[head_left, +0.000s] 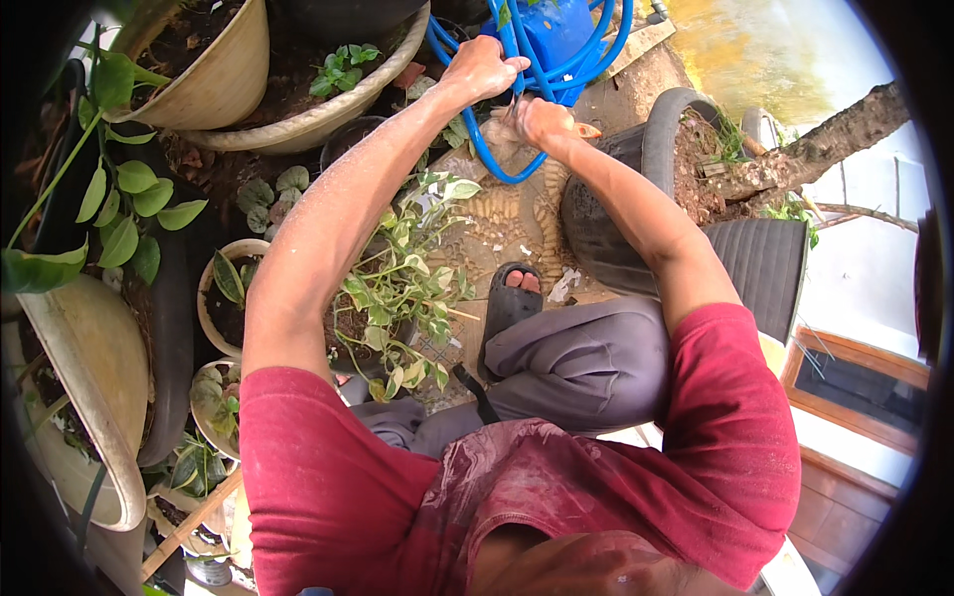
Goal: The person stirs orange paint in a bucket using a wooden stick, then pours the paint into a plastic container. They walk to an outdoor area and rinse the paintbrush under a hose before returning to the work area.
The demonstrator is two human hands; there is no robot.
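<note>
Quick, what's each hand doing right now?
Left hand: closed on the blue hose.
Right hand: closed, near the hose; what it grips can't be told clearly.

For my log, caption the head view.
Left hand and right hand at a coiled blue hose, near a variegated potted plant.

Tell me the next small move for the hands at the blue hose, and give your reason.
Probably steady the blue hose with the left hand before shifting the right hand: both hands are close together among its loops, and one loop bends below the right hand, where it might snag. The right hand's exact grip is unclear.
</note>
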